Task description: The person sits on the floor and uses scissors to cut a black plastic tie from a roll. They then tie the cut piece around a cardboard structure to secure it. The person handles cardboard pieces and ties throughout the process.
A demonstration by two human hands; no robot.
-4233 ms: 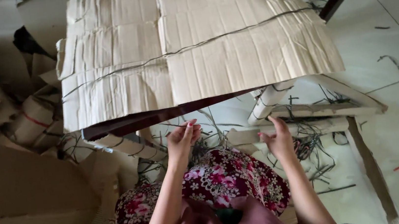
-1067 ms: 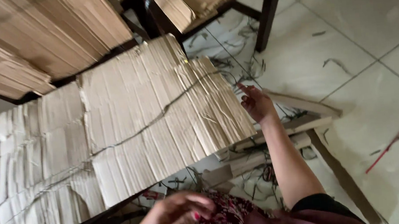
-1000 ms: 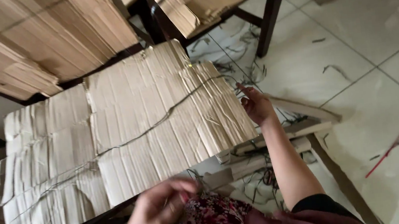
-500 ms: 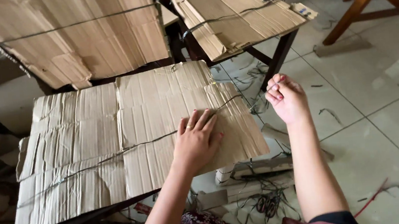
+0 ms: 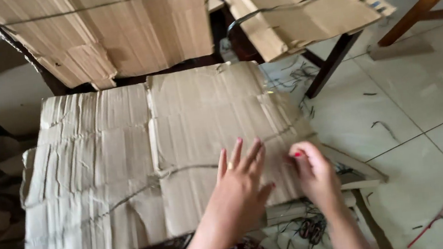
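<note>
While spread flat, fingers splayed and gripping nothing, left hand [image 5: 241, 185] pressed on the near right part of the flattened cardboard stack [image 5: 143, 165], a ring on one finger. Right hand [image 5: 314, 172] at the stack's right edge, fingers curled in a pinch near the dark strap [image 5: 193, 168] crossing the stack; whether anything sits between them cannot be told. Beyond, two more tan cardboard bundles: a large one [image 5: 113, 31] at top left, a smaller one [image 5: 297, 9] at top right, each banded by a dark strap, on dark frames. Pale floor tiles [image 5: 411, 104] at right strewn with strap offcuts [image 5: 304, 231]. Half a second earlier, left hand further up the stack, right hand raised clear of its edge.
</note>
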